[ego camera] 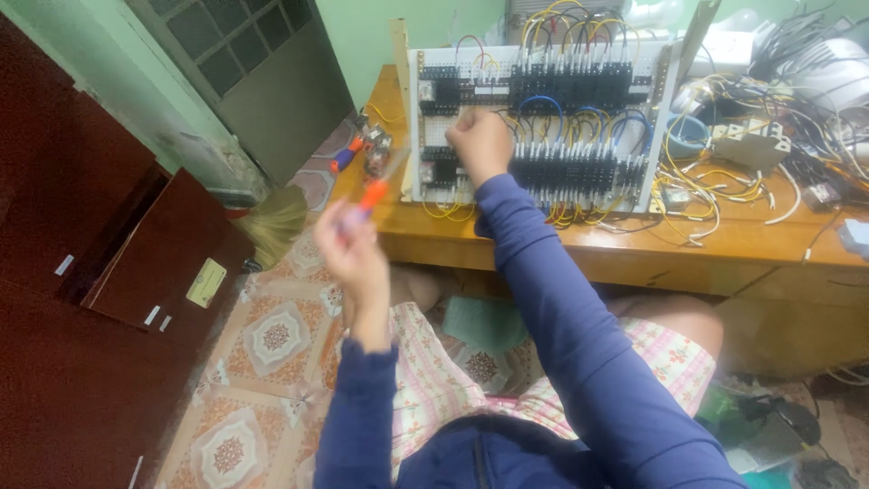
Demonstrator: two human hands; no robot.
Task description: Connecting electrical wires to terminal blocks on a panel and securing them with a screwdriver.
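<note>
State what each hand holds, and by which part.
Left hand: a blurred orange-handled screwdriver, gripped at the handle. Right hand: closed at the wired panel; any held thing cannot be told.

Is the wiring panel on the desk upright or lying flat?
Upright. The panel stands on edge on the desk, its relay rows facing the person; the right hand is fisted against its front.

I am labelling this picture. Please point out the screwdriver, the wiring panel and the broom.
screwdriver (373, 192): head view, on its orange handle.
wiring panel (543, 127): head view, on its black terminal rows.
broom (276, 222): head view, on its bristles.
</note>
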